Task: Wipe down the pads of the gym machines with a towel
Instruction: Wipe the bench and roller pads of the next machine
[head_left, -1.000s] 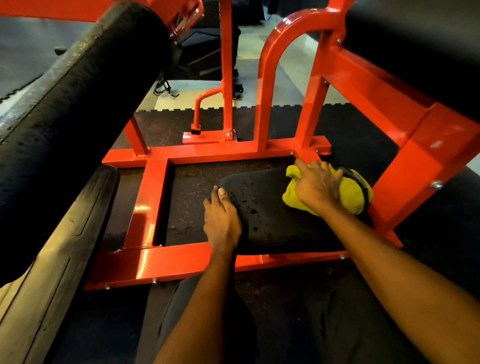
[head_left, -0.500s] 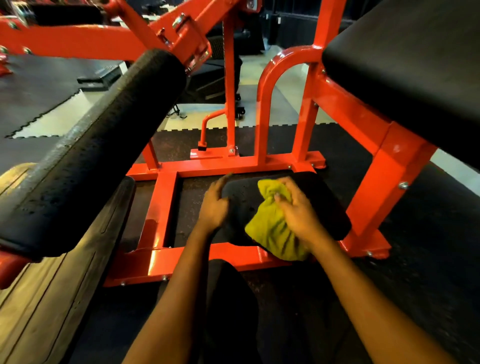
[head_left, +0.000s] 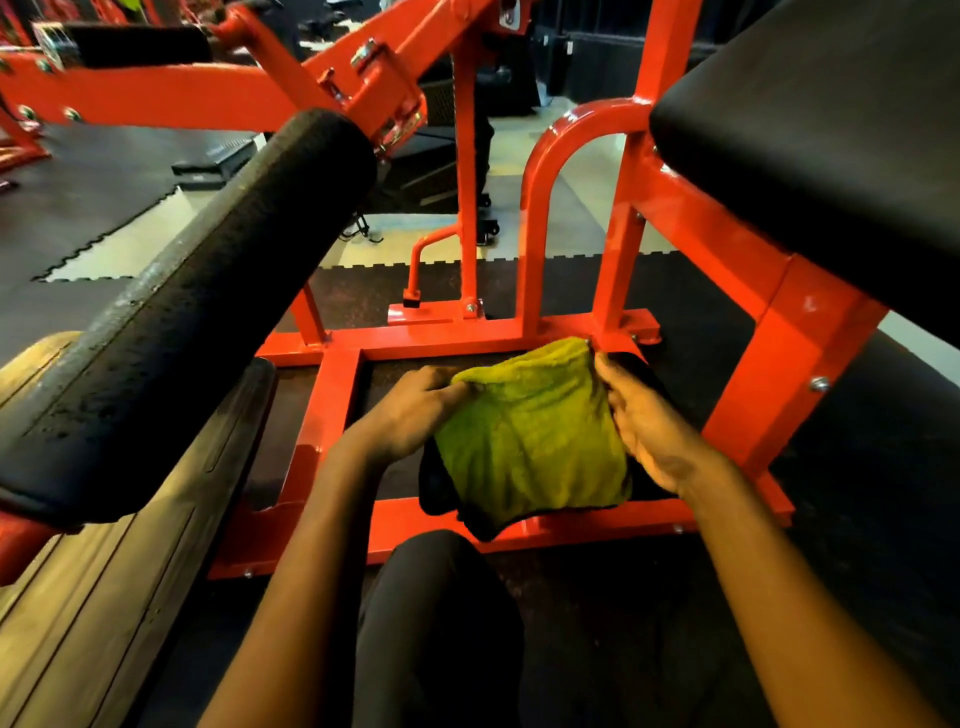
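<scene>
The towel (head_left: 530, 436) is a fuzzy yellow-green cloth with a soft nap, creased in shallow folds and stretched out into a rough square. Along its lower edge runs a dark strip; whether that is trim or the pad beneath, I cannot tell. It sits a little below the middle of the view, spread over the low black pad (head_left: 434, 483) inside the red frame (head_left: 332, 426), so that only slivers of that pad show at the towel's 3 and 8 o'clock.

Both hands are clamped on the towel and held apart with the cloth between them. The left hand (head_left: 410, 410) pinches the edge at the towel's 10 o'clock, and the right hand (head_left: 649, 426) grips the edge at its 2 to 3 o'clock.

By count: one towel, two hands, three black pads close by. These are the low one under the cloth, a long roller pad (head_left: 208, 291) slanting away at the towel's 10 o'clock with a pebbled skin, and a wide smooth pad (head_left: 831, 130) at 1 o'clock. A fourth dark roll (head_left: 140, 44) shows far off at 11 o'clock, blurred. One wooden platform (head_left: 78, 597) lies at 8 o'clock
</scene>
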